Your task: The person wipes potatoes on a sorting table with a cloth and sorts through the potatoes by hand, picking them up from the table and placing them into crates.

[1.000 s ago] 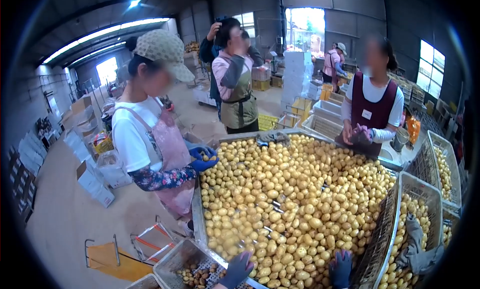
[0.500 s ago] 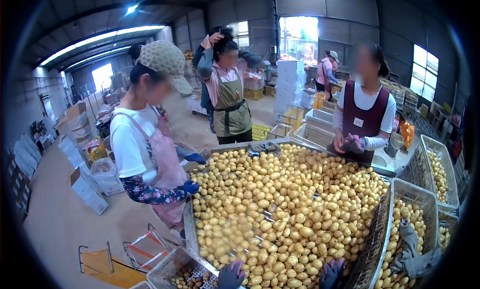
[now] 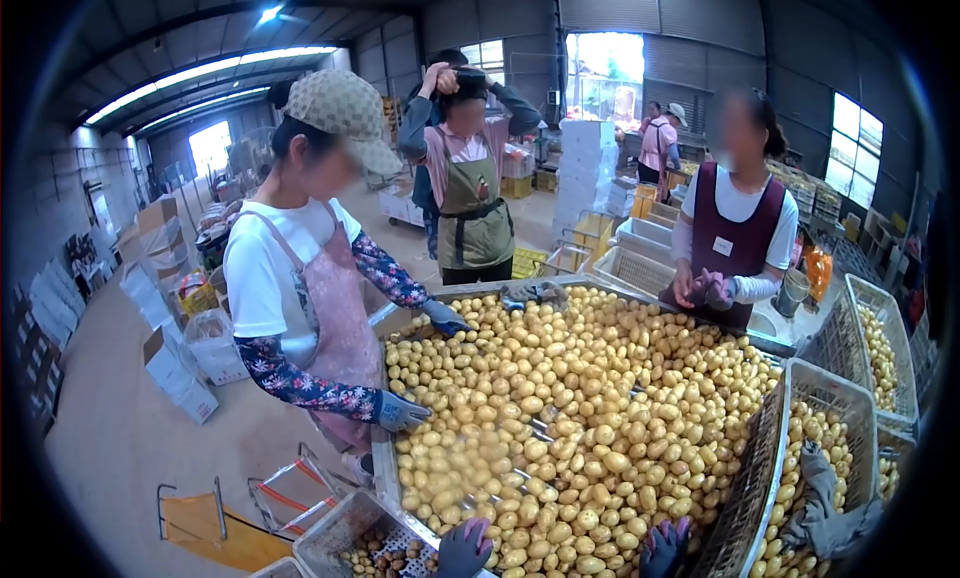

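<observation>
Small yellow potatoes (image 3: 590, 408) fill a large metal-edged sorting table in front of me. At the near edge, my left hand (image 3: 465, 549), in a dark glove with purple fingertips, rests by the table's corner beside a crate (image 3: 325, 533) of small brownish potatoes. Its fingers are stretched out and nothing shows in them. My right hand (image 3: 664, 550), gloved alike, lies at the near right against the potatoes, fingers apart and holding nothing visible. Both wrists are cut off by the frame's bottom.
A person in a pink apron (image 3: 345, 348) reaches blue gloves over the potatoes at left. Across stand people in a green apron (image 3: 465, 223) and a maroon apron (image 3: 735, 228). Potato-filled crates (image 3: 830, 408) line the right, one with a grey glove (image 3: 820, 503) on it.
The person in the pink apron has leaned in and moved both gloved hands further over the potatoes. The view has shifted slightly. My own hands stay almost where they were.
</observation>
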`<state>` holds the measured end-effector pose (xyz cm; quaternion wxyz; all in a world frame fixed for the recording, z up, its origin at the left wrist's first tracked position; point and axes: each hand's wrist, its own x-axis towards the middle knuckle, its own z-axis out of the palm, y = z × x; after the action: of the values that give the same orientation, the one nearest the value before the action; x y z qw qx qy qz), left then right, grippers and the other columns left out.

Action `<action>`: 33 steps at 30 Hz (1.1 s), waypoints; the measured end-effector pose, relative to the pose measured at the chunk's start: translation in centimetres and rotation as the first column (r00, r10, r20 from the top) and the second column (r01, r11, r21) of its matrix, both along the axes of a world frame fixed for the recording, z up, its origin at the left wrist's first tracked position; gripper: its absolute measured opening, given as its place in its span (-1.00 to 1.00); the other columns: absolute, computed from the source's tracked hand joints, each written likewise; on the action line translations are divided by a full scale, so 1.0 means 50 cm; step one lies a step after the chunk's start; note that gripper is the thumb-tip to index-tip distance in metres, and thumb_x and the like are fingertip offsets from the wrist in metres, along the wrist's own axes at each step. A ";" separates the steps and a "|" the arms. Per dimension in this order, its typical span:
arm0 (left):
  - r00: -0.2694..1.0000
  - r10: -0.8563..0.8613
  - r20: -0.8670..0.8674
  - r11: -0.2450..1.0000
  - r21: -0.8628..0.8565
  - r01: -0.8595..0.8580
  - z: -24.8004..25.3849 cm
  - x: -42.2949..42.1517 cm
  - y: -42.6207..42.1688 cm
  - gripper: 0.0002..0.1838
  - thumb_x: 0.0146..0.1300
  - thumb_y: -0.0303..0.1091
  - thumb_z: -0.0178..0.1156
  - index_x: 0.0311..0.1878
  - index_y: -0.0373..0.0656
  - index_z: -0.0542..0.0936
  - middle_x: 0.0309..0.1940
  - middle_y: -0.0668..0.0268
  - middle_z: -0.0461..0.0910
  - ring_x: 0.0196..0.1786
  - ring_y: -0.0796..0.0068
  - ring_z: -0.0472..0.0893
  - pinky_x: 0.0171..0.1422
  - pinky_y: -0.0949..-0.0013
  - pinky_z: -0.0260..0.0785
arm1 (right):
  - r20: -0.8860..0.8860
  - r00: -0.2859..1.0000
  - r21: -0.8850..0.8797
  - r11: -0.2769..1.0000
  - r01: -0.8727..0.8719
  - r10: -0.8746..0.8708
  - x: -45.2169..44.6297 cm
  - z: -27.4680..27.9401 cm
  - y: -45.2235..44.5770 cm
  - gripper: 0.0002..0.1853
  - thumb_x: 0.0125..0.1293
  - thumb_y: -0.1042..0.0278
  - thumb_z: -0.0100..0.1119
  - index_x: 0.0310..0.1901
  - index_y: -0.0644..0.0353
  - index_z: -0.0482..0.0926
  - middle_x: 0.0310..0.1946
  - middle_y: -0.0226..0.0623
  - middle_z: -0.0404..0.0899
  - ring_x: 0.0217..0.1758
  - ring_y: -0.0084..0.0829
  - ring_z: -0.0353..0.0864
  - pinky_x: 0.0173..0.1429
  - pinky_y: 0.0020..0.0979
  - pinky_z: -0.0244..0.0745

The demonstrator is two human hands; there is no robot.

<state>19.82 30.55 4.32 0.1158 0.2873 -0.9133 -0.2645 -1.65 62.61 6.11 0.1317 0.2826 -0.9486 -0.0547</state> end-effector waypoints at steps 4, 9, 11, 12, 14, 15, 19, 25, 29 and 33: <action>0.999 -0.005 -0.054 0.999 -0.047 0.002 -0.014 0.000 -0.001 -0.43 0.39 -0.05 -0.09 0.36 -0.16 0.29 0.23 0.02 0.35 0.22 -0.01 0.36 0.32 0.01 0.18 | 0.084 0.996 0.040 0.999 -0.022 0.018 0.003 0.032 -0.011 -0.56 0.45 0.12 -0.27 0.29 0.02 0.28 0.32 -0.30 0.25 0.44 -0.22 0.09 0.53 -0.10 -0.11; 0.983 -0.023 -0.180 0.992 -0.123 0.001 -0.047 -0.002 -0.008 -0.47 0.34 -0.08 -0.02 0.29 -0.18 0.37 0.17 0.09 0.41 0.08 0.01 0.43 0.15 0.02 0.28 | 0.167 0.985 -0.171 0.985 -0.017 0.046 -0.013 -0.030 0.011 -0.57 0.42 0.15 -0.22 0.27 0.02 0.31 0.31 -0.29 0.27 0.42 -0.20 0.12 0.53 -0.08 -0.09; 0.981 -0.017 -0.191 0.993 -0.114 -0.005 -0.050 -0.001 -0.008 -0.48 0.33 -0.10 0.00 0.27 -0.18 0.38 0.16 0.10 0.41 0.06 0.01 0.44 0.14 0.03 0.29 | 0.237 0.971 -0.212 0.977 0.021 0.031 -0.026 -0.075 0.024 -0.58 0.41 0.16 -0.20 0.25 0.03 0.33 0.30 -0.29 0.28 0.41 -0.19 0.13 0.53 -0.07 -0.08; 0.979 -0.011 -0.204 0.994 -0.106 -0.011 -0.047 -0.002 -0.007 -0.49 0.31 -0.11 0.02 0.25 -0.19 0.40 0.15 0.11 0.42 0.05 0.02 0.45 0.12 0.03 0.30 | 0.240 0.970 -0.212 0.977 0.022 0.030 -0.015 -0.032 0.010 -0.58 0.41 0.16 -0.20 0.25 0.03 0.33 0.30 -0.29 0.28 0.41 -0.19 0.13 0.53 -0.07 -0.08; 0.980 -0.005 -0.198 0.992 -0.127 -0.021 -0.035 -0.004 -0.003 -0.49 0.31 -0.12 0.03 0.25 -0.18 0.41 0.15 0.12 0.42 0.05 0.02 0.45 0.12 0.03 0.30 | 0.036 0.993 -0.123 0.987 -0.106 0.112 0.004 0.049 -0.010 -0.62 0.36 0.20 -0.09 0.18 0.04 0.43 0.22 -0.23 0.40 0.40 -0.11 0.20 0.52 -0.02 -0.06; 0.981 0.002 -0.194 0.988 -0.149 -0.031 -0.029 -0.004 -0.002 -0.50 0.30 -0.13 0.04 0.24 -0.18 0.41 0.14 0.12 0.43 0.05 0.02 0.45 0.12 0.03 0.30 | 0.040 0.993 -0.123 0.987 -0.105 0.111 0.003 0.047 -0.011 -0.62 0.36 0.20 -0.09 0.18 0.04 0.43 0.22 -0.23 0.40 0.40 -0.11 0.20 0.52 -0.02 -0.06; 0.976 -0.023 -0.217 0.975 -0.219 -0.026 -0.025 -0.002 -0.001 -0.50 0.30 -0.14 0.04 0.24 -0.16 0.42 0.14 0.12 0.43 0.05 0.02 0.45 0.12 0.03 0.30 | -0.228 0.963 0.136 0.984 -0.114 0.143 0.007 0.035 -0.007 -0.64 0.30 0.24 -0.01 0.11 0.08 0.50 0.17 -0.17 0.46 0.39 -0.04 0.24 0.51 0.05 -0.07; 0.975 -0.015 -0.220 0.977 -0.209 -0.033 -0.023 -0.003 -0.001 -0.51 0.29 -0.15 0.05 0.22 -0.19 0.42 0.13 0.10 0.43 0.04 -0.01 0.45 0.12 0.02 0.31 | -0.169 0.982 -0.076 0.992 -0.100 0.086 0.055 0.136 -0.081 -0.65 0.16 0.35 0.10 0.01 0.20 0.54 0.13 -0.05 0.47 0.39 0.09 0.20 0.48 0.02 0.00; 0.961 -0.062 -0.268 0.976 -0.216 0.002 0.034 -0.009 -0.011 -0.52 0.10 -0.19 0.23 0.13 -0.03 0.50 0.02 0.25 0.48 -0.04 0.14 0.53 0.01 0.11 0.40 | 0.133 0.986 -0.652 0.758 0.009 0.102 0.011 0.035 -0.041 -0.75 0.06 0.47 0.17 -0.18 0.28 0.62 0.07 0.07 0.50 0.46 0.16 0.08 0.47 -0.03 0.04; 0.964 -0.064 -0.257 0.978 -0.209 0.009 0.023 -0.010 -0.015 -0.51 0.11 -0.19 0.24 0.14 -0.05 0.50 0.00 0.19 0.48 -0.06 0.10 0.53 0.00 0.10 0.39 | 0.136 0.985 -0.659 0.752 0.012 0.103 0.007 0.027 -0.028 -0.75 0.10 0.48 0.14 -0.16 0.28 0.62 0.05 0.07 0.52 0.46 0.17 0.08 0.47 -0.01 0.01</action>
<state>19.32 29.83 5.45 0.2598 0.2194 -0.9175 -0.2062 -1.32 61.19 7.45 0.1454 0.2448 -0.9076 0.3084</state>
